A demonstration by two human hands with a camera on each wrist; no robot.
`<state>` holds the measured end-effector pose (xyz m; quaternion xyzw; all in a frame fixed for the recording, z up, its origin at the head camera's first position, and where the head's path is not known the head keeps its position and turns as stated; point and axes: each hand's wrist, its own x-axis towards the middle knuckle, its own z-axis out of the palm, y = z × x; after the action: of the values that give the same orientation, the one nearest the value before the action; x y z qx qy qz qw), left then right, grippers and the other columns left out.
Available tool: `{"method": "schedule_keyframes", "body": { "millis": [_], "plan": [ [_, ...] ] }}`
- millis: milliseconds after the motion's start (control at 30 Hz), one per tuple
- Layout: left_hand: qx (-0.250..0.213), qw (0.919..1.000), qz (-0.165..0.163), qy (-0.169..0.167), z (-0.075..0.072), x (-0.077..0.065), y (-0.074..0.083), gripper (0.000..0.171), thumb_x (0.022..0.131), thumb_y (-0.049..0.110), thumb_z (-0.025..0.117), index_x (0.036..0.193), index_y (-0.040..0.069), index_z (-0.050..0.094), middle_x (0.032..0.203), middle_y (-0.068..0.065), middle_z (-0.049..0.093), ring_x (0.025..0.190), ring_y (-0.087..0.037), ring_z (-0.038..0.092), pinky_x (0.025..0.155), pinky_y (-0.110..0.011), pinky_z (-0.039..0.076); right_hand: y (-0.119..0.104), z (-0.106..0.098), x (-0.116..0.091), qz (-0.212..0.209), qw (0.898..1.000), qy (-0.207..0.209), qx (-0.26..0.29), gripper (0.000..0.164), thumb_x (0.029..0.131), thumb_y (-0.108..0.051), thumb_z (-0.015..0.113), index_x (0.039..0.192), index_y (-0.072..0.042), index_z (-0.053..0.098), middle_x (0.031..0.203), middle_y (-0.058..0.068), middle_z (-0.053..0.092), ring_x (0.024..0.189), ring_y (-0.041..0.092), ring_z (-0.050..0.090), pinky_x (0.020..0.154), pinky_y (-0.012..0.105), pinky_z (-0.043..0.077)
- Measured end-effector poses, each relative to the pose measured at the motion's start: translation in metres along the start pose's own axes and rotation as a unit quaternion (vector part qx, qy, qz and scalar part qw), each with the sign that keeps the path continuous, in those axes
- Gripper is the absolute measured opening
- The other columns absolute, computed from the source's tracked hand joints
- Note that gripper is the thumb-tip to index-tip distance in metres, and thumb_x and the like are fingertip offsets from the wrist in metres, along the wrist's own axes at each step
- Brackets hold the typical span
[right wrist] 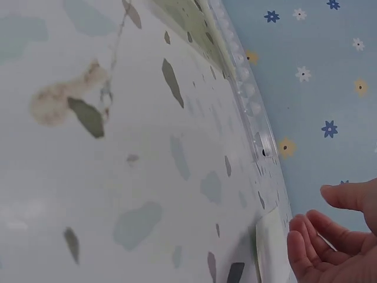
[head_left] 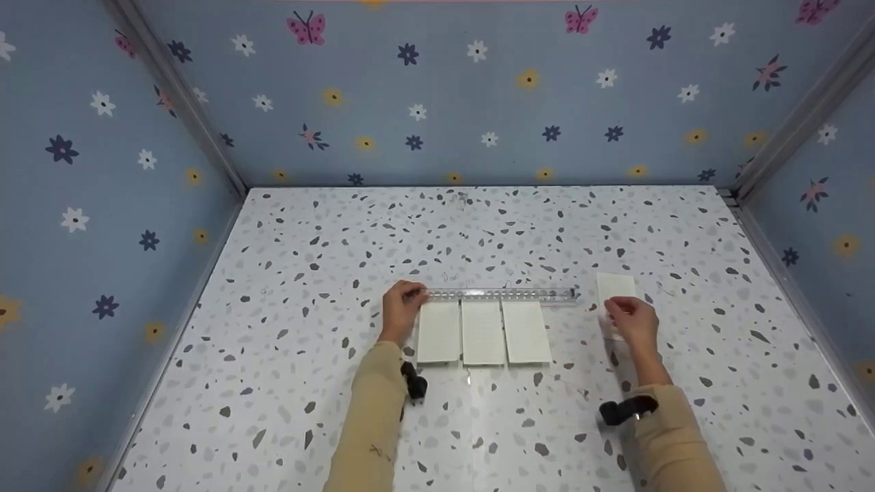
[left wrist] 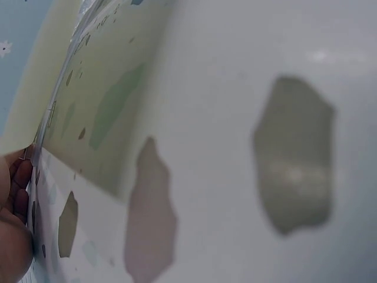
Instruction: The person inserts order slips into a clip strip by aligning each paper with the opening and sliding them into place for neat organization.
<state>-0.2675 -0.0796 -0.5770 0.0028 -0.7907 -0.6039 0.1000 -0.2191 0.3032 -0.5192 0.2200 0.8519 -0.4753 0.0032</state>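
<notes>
A clear plastic strip [head_left: 506, 295] with a row of round shapes along it lies crosswise on the table. My left hand [head_left: 400, 311] pinches its left end between thumb and fingers. Three pale cream paper cards, left [head_left: 439, 333], middle [head_left: 482, 333] and right [head_left: 526, 333], sit side by side with their top edges at the strip. Farther right is a fourth cream card [head_left: 615, 284], partly covered by my right hand [head_left: 637, 326]. In the right wrist view, thumb and loosely bent fingers [right wrist: 321, 236] stand apart beside that card [right wrist: 272, 247], with nothing between them.
The white speckled table [head_left: 355, 225] reaches back to a blue flowered wall [head_left: 465, 82], with similar panels at left [head_left: 102, 205] and right [head_left: 841, 205]. A black wrist camera [head_left: 413, 383] is on the left sleeve, another black camera [head_left: 625, 410] on the right.
</notes>
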Motion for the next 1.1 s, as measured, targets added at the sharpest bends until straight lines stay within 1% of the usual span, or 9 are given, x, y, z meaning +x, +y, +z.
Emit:
{"method": "schedule_keyframes", "body": {
  "millis": [100, 233, 367, 500, 767, 867, 1100],
  "plan": [
    [0.0, 1.0, 0.0, 0.0, 0.0, -0.001, -0.001, 0.014, 0.076, 0.001, 0.067, 0.089, -0.003, 0.066, 0.083, -0.007, 0.058, 0.079, -0.018, 0.053, 0.073, -0.028, 0.044, 0.001, -0.006, 0.002, -0.024, 1.0, 0.013, -0.009, 0.038, 0.09, -0.023, 0.051, 0.116, 0.004, 0.051, 0.107, 0.018, 0.053, 0.092, 0.022, 0.052, 0.07, 0.021, 0.042],
    [0.008, 1.0, 0.002, -0.001, 0.0, -0.002, -0.001, 0.014, 0.077, 0.002, 0.067, 0.09, -0.002, 0.066, 0.084, -0.007, 0.058, 0.08, -0.017, 0.054, 0.074, -0.029, 0.044, 0.004, -0.01, 0.005, -0.031, 0.999, 0.036, 0.0, 0.04, 0.088, -0.024, 0.053, 0.115, 0.005, 0.051, 0.111, 0.021, 0.052, 0.098, 0.027, 0.05, 0.07, 0.023, 0.041],
    [0.013, 0.9999, -0.003, -0.001, 0.0, -0.002, -0.001, 0.013, 0.077, 0.002, 0.067, 0.089, -0.001, 0.066, 0.084, -0.006, 0.058, 0.08, -0.016, 0.053, 0.075, -0.029, 0.043, 0.008, -0.011, 0.013, -0.011, 0.999, 0.048, 0.009, 0.044, 0.087, -0.024, 0.055, 0.118, 0.006, 0.048, 0.115, 0.022, 0.049, 0.103, 0.03, 0.047, 0.078, 0.031, 0.041],
    [0.009, 1.0, -0.003, 0.0, 0.001, -0.002, -0.001, 0.012, 0.077, 0.002, 0.066, 0.089, -0.002, 0.066, 0.083, -0.007, 0.058, 0.08, -0.017, 0.054, 0.075, -0.029, 0.043, 0.011, -0.014, 0.021, 0.007, 0.998, 0.056, 0.01, 0.048, 0.086, -0.024, 0.056, 0.122, 0.006, 0.045, 0.119, 0.023, 0.046, 0.108, 0.031, 0.044, 0.087, 0.038, 0.037],
    [0.018, 0.9998, -0.005, -0.001, 0.0, -0.002, 0.0, 0.012, 0.078, 0.003, 0.066, 0.089, -0.001, 0.066, 0.084, -0.006, 0.058, 0.08, -0.016, 0.054, 0.075, -0.029, 0.043, 0.015, -0.019, 0.031, 0.026, 0.998, 0.06, 0.003, 0.05, 0.085, -0.023, 0.057, 0.124, 0.006, 0.042, 0.119, 0.022, 0.045, 0.107, 0.031, 0.043, 0.088, 0.038, 0.036],
    [0.013, 0.9999, -0.004, -0.001, 0.0, -0.002, 0.001, 0.012, 0.077, 0.002, 0.066, 0.089, -0.001, 0.066, 0.084, -0.007, 0.058, 0.081, -0.017, 0.054, 0.075, -0.03, 0.044, 0.017, -0.019, 0.034, 0.033, 0.998, 0.058, 0.0, 0.053, 0.085, -0.023, 0.058, 0.125, 0.007, 0.041, 0.12, 0.023, 0.044, 0.109, 0.031, 0.042, 0.089, 0.038, 0.035],
    [0.005, 0.9999, -0.012, -0.003, 0.0, -0.002, 0.003, 0.013, 0.077, 0.002, 0.066, 0.09, -0.002, 0.066, 0.084, -0.007, 0.058, 0.081, -0.016, 0.053, 0.075, -0.029, 0.044, 0.02, -0.016, 0.041, 0.043, 0.998, 0.055, 0.0, 0.059, 0.082, -0.024, 0.062, 0.126, 0.007, 0.039, 0.122, 0.024, 0.043, 0.11, 0.031, 0.041, 0.091, 0.038, 0.035]
  ]
}}
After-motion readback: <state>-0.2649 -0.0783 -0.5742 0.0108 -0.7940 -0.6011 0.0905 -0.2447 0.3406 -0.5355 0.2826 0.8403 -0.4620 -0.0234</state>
